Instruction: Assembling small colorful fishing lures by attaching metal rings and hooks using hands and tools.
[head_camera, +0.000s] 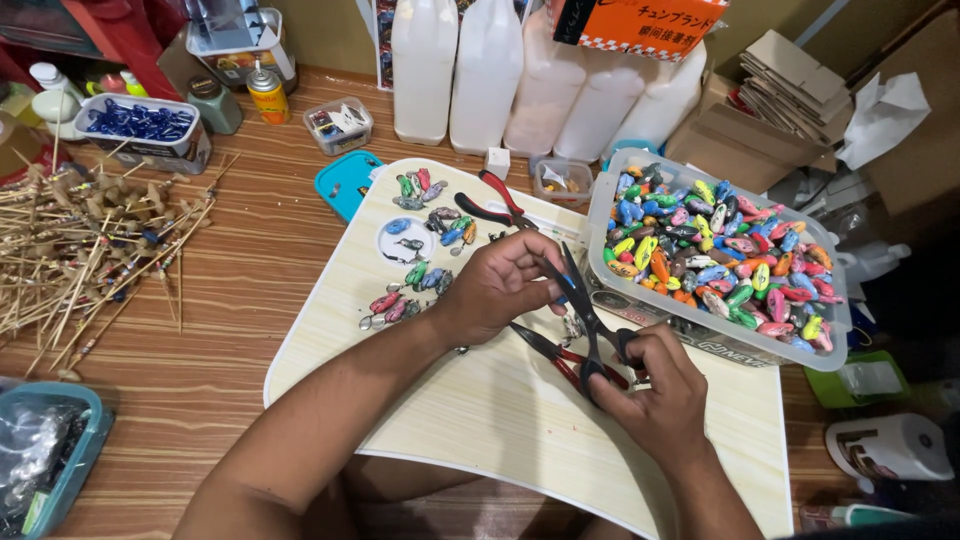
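- Right then, I counted what I could: one pair of black scissors (590, 320), two red-handled pliers, one clear tub (700, 335) of many-coloured little lures at centre right, and four white jugs (520, 75) along the top edge.
- One of the pliers (495, 205) lay above the hands on the pale lap board (480, 410); the other pliers (560, 358) lay under the scissors between my two hands.
- About a dozen and a half loose lures (425, 235) lay in small clusters on the upper left part of the board; I could not count them exactly.
- A heap of thin wooden sticks (80, 250) covered the left of the frame on the wooden table (230, 300).
- My right hand (655, 395), lower centre right, had its fingers curled through the scissor handles, thumb in one loop.
- My left hand (500, 285), at centre, was closed into a loose fist, fingertips pressed together at the blades; whether they pinched something small there I could not tell.
- The scissors sat in the middle of the frame over the board, just beside the tub's near wall.
- Their long axis ran nearly top to bottom in the frame, tips pointing up and slightly left, handles toward the bottom; the blades were only slightly parted.
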